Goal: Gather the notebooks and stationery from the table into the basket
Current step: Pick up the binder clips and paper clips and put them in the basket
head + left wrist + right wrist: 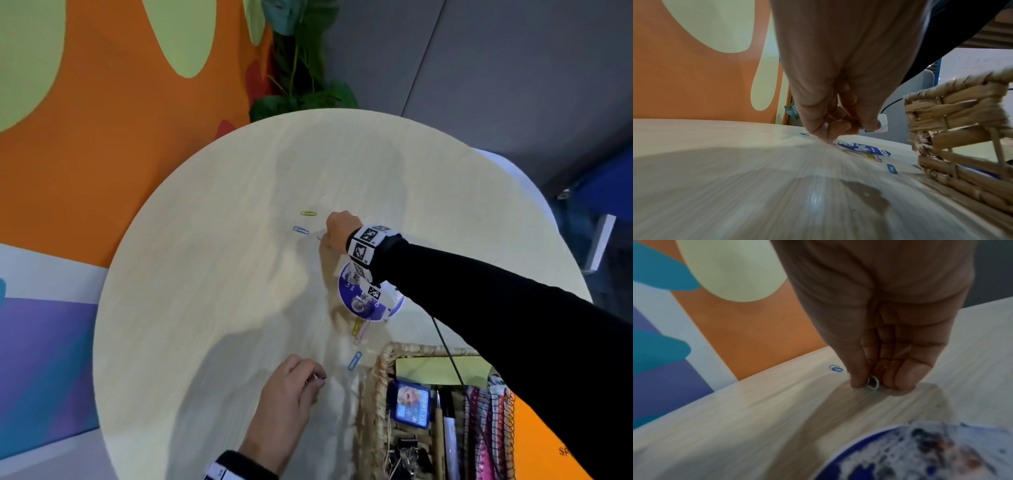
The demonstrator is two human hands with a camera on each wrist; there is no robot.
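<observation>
On the round pale table (pixel 212 274), my right hand (pixel 323 236) reaches far across and pinches a light blue paper clip (pixel 872 382) that still touches the tabletop. Just beyond it lie a blue clip (pixel 301 230) and a yellow-green clip (pixel 308 213). My left hand (pixel 317 378) is near the front with its fingertips (pixel 828 129) curled together on something small, seemingly a paper clip. Yellow and pink clips (pixel 359 329) and another blue clip (pixel 354 360) lie beside the wicker basket (pixel 380 377). A round blue printed disc (pixel 356 301) lies under my right wrist.
The basket holds a yellow-green pad (pixel 442 370), a blue card box (pixel 411 404), pens, black binder clips (pixel 407 452) and spiral notebooks (pixel 489 428). A black cable (pixel 448 356) hangs over it. A plant (pixel 301 85) stands behind the table by the orange wall.
</observation>
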